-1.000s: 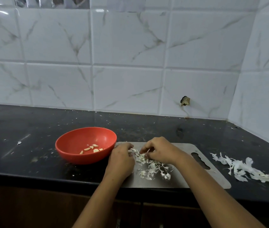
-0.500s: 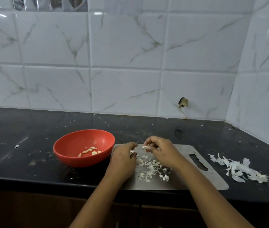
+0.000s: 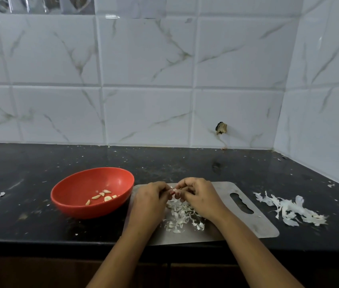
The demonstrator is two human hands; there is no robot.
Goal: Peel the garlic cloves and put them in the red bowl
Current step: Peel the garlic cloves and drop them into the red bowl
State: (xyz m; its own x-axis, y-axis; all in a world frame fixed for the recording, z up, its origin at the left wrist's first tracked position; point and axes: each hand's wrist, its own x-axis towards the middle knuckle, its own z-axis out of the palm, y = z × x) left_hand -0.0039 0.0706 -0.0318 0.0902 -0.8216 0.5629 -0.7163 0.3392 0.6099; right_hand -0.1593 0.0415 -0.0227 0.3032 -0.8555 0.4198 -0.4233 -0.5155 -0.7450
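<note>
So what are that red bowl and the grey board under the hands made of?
The red bowl looks like plastic: smooth, evenly coloured, with a soft shine on its inner wall. The board looks like thin brushed metal, perhaps stainless steel: grey, dull sheen, a slot cut through one end.

Compared with a second ago, the left hand point(image 3: 149, 201) and right hand point(image 3: 200, 196) are up off the peels point(image 3: 182, 217) at the lower centre of the frame and now meet fingertip to fingertip, pinching a clove point(image 3: 175, 191) between them.
</note>
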